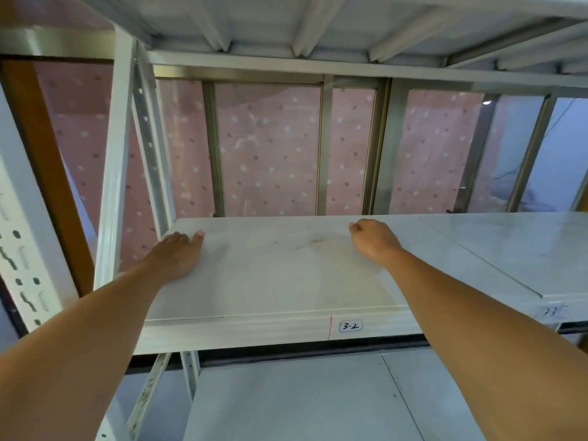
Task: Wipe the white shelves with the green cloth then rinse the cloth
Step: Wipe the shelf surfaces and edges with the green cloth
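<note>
A white metal shelf (286, 281) runs across the middle of the head view, with faint brown stains near its centre. Its front lip carries a small label reading 3-2 (350, 326). My left hand (178, 253) lies flat on the shelf's far left corner, fingers together. My right hand (374, 238) rests on the shelf further right, fingers curled under, and I cannot see whether anything is in it. No green cloth is visible anywhere.
A white slotted upright (114, 154) stands at the left corner. Another shelf's ribbed underside (318, 27) is close overhead. A lower shelf (302, 399) lies beneath. An adjoining shelf panel (525, 249) continues right. Behind is a window frame with pink dotted curtain (270, 148).
</note>
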Motion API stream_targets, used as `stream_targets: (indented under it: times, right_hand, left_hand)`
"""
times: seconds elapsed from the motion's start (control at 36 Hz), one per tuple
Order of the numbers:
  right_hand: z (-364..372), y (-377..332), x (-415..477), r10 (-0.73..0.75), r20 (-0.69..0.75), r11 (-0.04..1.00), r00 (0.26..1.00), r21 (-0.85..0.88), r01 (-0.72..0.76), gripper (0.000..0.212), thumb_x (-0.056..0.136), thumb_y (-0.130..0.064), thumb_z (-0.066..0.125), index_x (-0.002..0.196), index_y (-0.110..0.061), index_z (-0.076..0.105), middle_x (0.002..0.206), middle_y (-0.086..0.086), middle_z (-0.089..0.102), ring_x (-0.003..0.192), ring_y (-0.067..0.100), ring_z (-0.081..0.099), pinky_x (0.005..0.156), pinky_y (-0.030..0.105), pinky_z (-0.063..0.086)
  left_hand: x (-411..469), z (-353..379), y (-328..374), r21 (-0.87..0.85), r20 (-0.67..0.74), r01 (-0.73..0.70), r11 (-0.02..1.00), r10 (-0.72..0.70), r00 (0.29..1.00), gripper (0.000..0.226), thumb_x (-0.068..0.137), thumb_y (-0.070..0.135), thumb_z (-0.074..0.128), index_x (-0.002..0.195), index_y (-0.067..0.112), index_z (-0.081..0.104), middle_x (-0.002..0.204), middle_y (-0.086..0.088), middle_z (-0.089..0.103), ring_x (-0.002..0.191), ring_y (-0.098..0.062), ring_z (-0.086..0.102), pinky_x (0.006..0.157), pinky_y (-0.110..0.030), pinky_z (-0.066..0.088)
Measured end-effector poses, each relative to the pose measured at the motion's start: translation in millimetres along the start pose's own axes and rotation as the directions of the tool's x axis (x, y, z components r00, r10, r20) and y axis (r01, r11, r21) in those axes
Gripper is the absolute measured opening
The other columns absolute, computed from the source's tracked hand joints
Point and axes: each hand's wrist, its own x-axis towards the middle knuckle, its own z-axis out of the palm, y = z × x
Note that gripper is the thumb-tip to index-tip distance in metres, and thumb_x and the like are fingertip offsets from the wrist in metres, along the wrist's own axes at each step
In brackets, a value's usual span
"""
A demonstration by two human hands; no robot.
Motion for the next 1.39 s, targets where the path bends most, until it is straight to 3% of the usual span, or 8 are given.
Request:
stream_targets:
  times: [0.08, 0.14, 0.25, 0.33, 0.47, 0.75, 1.08, 1.39]
  right_hand:
    - [3.7, 1.7, -1.8, -0.04, 0.044, 0.991, 0.998, -0.128, 0.046, 0.053, 0.106, -0.038, 0.023, 0.146, -0.013, 0.046, 0.151, 0.011, 0.044, 0.136, 0.031, 0.041, 0.111, 0.043, 0.035]
    - [4.4, 2.3, -3.9, -0.059, 0.146, 0.98, 0.987, -0.182, 0.085, 0.057, 0.107, -0.043, 0.019, 0.157, -0.017, 0.025, 0.164, 0.004, 0.021, 0.149, 0.027, 0.021, 0.12, 0.043, 0.021]
    - [5.3, 4.7, -5.8, -0.09, 0.3, 0.966, 0.95, -0.205, 0.157, 0.061, 0.106, -0.048, 0.013, 0.16, -0.023, 0.006, 0.167, -0.004, -0.001, 0.153, 0.019, 0.003, 0.123, 0.042, 0.007]
    - [2.8, 8.7, -6.0, -0.097, 0.321, 0.954, 0.942, -0.238, 0.18, 0.062, 0.105, -0.051, 0.012, 0.16, -0.023, 0.007, 0.167, -0.003, 0.001, 0.153, 0.021, 0.006, 0.124, 0.043, 0.008]
    - [-11.3, 31.3, -7.2, -0.085, 0.314, 0.954, 0.945, -0.248, 0.169, 0.063, 0.104, -0.052, 0.013, 0.16, -0.023, 0.01, 0.167, -0.002, 0.005, 0.153, 0.022, 0.01, 0.123, 0.043, 0.011]
    - [-57.8, 100.1, -5.9, -0.1, 0.288, 0.97, 0.952, -0.186, 0.158, 0.062, 0.105, -0.051, 0.013, 0.16, -0.022, 0.013, 0.167, -0.003, 0.007, 0.153, 0.021, 0.01, 0.123, 0.04, 0.01]
    - [-119.5, 237.2, 0.4, -0.075, 0.261, 0.942, 0.962, -0.298, 0.154, 0.061, 0.106, -0.046, 0.017, 0.159, -0.017, 0.015, 0.166, 0.003, 0.011, 0.151, 0.027, 0.017, 0.121, 0.041, 0.016]
    - [-173.4, 343.7, 3.5, -0.063, 0.271, 0.953, 0.961, -0.269, 0.139, 0.064, 0.105, -0.052, 0.017, 0.16, -0.02, 0.016, 0.167, -0.001, 0.008, 0.152, 0.023, 0.014, 0.121, 0.042, 0.015]
  left_hand:
    - [21.9, 17.3, 11.3, 0.031, 0.059, -0.022, 0.999, 0.02, 0.998, 0.109, 0.071, 0.07, -0.017, 0.151, 0.012, 0.026, 0.15, -0.023, 0.035, 0.136, -0.039, 0.036, 0.114, -0.053, 0.027]
    - [25.5, 27.9, 26.6, 0.064, 0.083, -0.067, 0.996, 0.062, 0.995, 0.113, 0.066, 0.07, -0.019, 0.151, 0.011, 0.024, 0.151, -0.024, 0.033, 0.138, -0.04, 0.033, 0.114, -0.054, 0.025]
    - [-5.8, 29.3, 82.5, 0.064, 0.05, -0.086, 0.994, 0.083, 0.995, 0.092, 0.089, 0.066, -0.004, 0.151, 0.007, 0.028, 0.156, -0.019, 0.026, 0.144, -0.034, 0.024, 0.118, -0.05, 0.015]
    - [-11.6, 40.4, 116.6, 0.036, 0.039, -0.107, 0.994, 0.106, 0.994, 0.078, 0.099, 0.057, 0.006, 0.151, 0.004, 0.027, 0.159, -0.018, 0.022, 0.146, -0.032, 0.021, 0.119, -0.047, 0.013]
    - [-16.8, 53.7, 162.1, -0.002, 0.064, -0.112, 0.994, 0.112, 0.992, 0.079, 0.098, 0.059, 0.007, 0.154, 0.005, 0.02, 0.163, -0.013, 0.011, 0.15, -0.027, 0.011, 0.121, -0.043, 0.007]
    - [-40.6, 86.7, 280.7, -0.005, 0.075, -0.165, 0.986, 0.165, 0.983, 0.082, 0.096, 0.062, 0.006, 0.154, 0.005, 0.021, 0.163, -0.011, 0.012, 0.149, -0.028, 0.013, 0.121, -0.045, 0.009]
    - [-66.8, 131.1, 424.5, -0.039, 0.098, -0.16, 0.986, 0.163, 0.982, 0.083, 0.096, 0.063, 0.005, 0.155, 0.005, 0.016, 0.164, -0.011, 0.008, 0.15, -0.027, 0.009, 0.121, -0.045, 0.006]
    - [-85.2, 160.6, 532.0, -0.04, 0.117, -0.146, 0.988, 0.15, 0.982, 0.087, 0.095, 0.065, 0.002, 0.155, 0.004, 0.017, 0.163, -0.012, 0.01, 0.15, -0.028, 0.009, 0.121, -0.045, 0.006]
